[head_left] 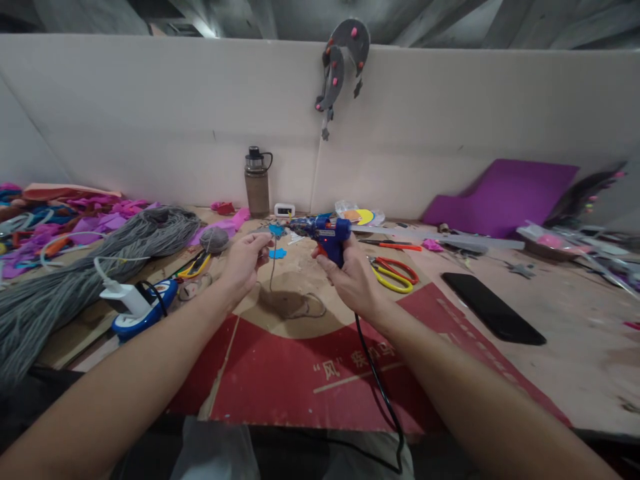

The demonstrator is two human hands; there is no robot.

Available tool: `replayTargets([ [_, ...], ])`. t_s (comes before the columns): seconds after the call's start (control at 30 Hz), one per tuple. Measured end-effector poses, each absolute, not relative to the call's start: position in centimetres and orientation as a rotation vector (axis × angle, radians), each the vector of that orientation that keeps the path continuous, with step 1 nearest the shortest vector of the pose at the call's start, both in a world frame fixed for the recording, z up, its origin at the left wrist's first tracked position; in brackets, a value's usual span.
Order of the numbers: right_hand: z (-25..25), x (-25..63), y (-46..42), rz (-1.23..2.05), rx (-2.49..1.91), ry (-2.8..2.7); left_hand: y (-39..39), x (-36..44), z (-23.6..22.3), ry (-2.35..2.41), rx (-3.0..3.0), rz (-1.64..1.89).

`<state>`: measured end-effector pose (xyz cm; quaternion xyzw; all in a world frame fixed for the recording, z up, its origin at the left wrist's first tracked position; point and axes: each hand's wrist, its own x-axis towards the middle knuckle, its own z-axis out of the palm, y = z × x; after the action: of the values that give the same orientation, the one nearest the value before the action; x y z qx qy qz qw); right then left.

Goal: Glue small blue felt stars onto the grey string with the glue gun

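My right hand (pixel 353 273) is wrapped round the handle of a blue hot glue gun (pixel 333 230), its nozzle pointing left. A long clear glue stick (pixel 440 237) sticks out of the gun's back, and a black cord (pixel 373 367) runs down from the handle. Left of the nozzle, my left hand (pixel 247 260) is closed in a pinch on a grey yarn strand (pixel 272 273) that hangs toward the cardboard. Just past the left fingertips are two blue foam cutouts, the nearer one (pixel 277 253) lying flat. What else the left fingers hold is too small to tell.
Red-printed cardboard (pixel 280 373) covers the table's front middle. At left are a grey yarn hank (pixel 125 260), a yarn ball (pixel 215 240) and a blue power strip (pixel 145 310). To the right lie scissors (pixel 395 273) and a phone (pixel 493 307). A bottle (pixel 257 187) stands behind.
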<state>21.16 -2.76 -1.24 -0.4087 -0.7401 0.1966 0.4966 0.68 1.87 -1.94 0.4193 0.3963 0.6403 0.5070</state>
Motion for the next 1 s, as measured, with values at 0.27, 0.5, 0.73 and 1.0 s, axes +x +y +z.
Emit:
replayTargets([
  [0.27, -1.4, 20.66, -2.82, 0.402, -1.096, -1.816, 1.52, 1.1, -1.57, 0.959, 1.027, 1.548],
  [0.5, -1.0, 20.62, -3.37, 0.416, -1.094, -1.864, 1.47, 1.21, -1.79, 0.942, 1.101, 1.537],
  [0.73, -0.87, 20.49, -3.55, 0.424, -1.08, -1.856, 1.55, 1.2, -1.85, 0.97, 1.139, 1.565],
  [1.0, -1.0, 20.47, -3.58, 0.409, -1.104, -1.852, 1.49, 1.3, -1.73, 0.962, 1.146, 1.566],
])
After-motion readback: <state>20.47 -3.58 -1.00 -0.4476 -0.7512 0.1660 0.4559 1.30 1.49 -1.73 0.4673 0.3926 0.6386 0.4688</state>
